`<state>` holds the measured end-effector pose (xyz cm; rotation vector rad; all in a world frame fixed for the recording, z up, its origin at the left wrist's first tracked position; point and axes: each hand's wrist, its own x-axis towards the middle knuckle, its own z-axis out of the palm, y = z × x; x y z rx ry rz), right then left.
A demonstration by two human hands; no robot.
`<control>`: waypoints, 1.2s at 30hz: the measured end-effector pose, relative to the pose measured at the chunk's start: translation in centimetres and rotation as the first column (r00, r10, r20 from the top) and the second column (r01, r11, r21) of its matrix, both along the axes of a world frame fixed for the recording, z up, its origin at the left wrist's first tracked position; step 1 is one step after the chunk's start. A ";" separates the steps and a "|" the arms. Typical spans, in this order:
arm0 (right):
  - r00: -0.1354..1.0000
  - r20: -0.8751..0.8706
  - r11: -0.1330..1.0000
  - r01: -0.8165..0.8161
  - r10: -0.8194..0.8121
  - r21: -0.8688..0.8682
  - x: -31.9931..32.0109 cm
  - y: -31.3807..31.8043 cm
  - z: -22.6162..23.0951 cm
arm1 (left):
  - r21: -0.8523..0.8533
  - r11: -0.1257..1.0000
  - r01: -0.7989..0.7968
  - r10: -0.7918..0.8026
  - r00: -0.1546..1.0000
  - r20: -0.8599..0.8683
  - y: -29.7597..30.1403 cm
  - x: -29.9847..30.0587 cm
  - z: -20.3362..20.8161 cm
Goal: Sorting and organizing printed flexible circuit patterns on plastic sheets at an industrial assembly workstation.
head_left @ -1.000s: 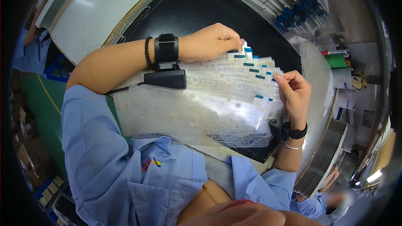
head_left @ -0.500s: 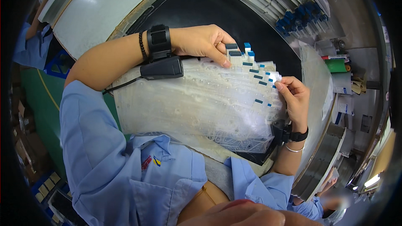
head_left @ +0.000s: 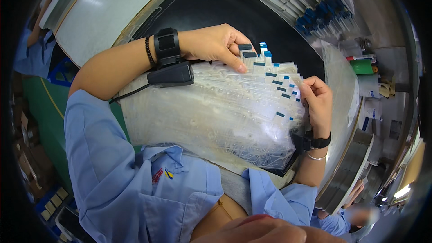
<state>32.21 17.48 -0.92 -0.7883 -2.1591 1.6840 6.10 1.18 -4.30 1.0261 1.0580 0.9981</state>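
Observation:
Fanned clear membrane circuit sheets (head_left: 193,108) lie in an overlapping stack in front of me, short white tails with blue and dark tips standing out along their far right side. My left hand (head_left: 222,47) is closed on the far edge of the stack, thumb on top beside a pair of dark-tipped tails (head_left: 248,55); its other fingers are partly hidden. On the right, my right hand (head_left: 316,99) pinches the sheets' edge between thumb and curled fingers, close to several small blue tips (head_left: 294,93). How many sheets each hand grips is not visible.
Beneath the sheets is a black work surface (head_left: 189,11). More blue-tipped sheets (head_left: 324,18) lie in stacks at the far right. A black device with a cable (head_left: 171,75) hangs at my left wrist over the sheets. Other people are at the left edge and lower right.
The fan has spread slightly: the tails by my left hand shifted a little left, those by my right hand a little down and right. Both hands keep their hold.

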 end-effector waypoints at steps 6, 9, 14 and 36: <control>0.999 0.031 0.998 -0.012 0.010 0.065 0.2 -0.4 -0.2 | 0.000 1.000 -0.017 0.017 1.000 -0.002 -0.1 0.0 -0.1; 0.999 0.034 1.000 0.003 -0.003 0.021 -0.1 -0.3 0.1 | -0.001 1.000 -0.010 0.010 1.000 0.006 0.1 0.1 0.0; 1.000 0.012 1.000 -0.007 0.008 -0.012 -0.2 0.0 -0.4 | -0.017 1.000 0.001 -0.001 1.000 -0.012 -0.2 0.1 0.4; 0.997 0.050 0.998 -0.064 0.064 -0.009 -0.1 0.0 -0.4 | 0.002 1.000 -0.024 0.024 0.999 0.037 -0.3 0.2 0.3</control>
